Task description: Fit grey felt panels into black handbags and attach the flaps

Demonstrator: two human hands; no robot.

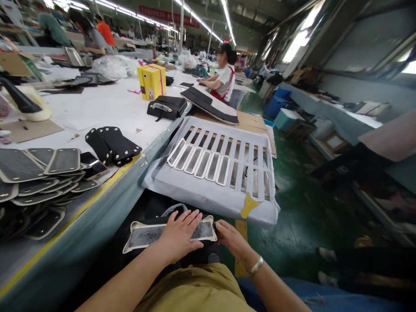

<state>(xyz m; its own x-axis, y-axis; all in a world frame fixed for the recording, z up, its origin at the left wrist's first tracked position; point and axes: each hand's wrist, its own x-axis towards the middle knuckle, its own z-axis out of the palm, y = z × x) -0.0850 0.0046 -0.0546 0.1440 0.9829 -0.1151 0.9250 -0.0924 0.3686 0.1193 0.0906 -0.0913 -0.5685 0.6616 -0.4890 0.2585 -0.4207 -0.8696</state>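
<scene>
Pressing the left hand (178, 237) on the pale-edged panel (146, 236) at the bottom centre of the frame, with fingers extended and slightly parted. Reaching the right hand (232, 239) to the panel's right end, with fingers bent; cannot tell whether gripping. Lying in a row on the slatted rack (195, 190), mid-frame: six pale-edged strips (203, 164). Heaped on the surface (97, 104) at left, beside a phone (93, 164): larger dark pieces (24, 164).
</scene>
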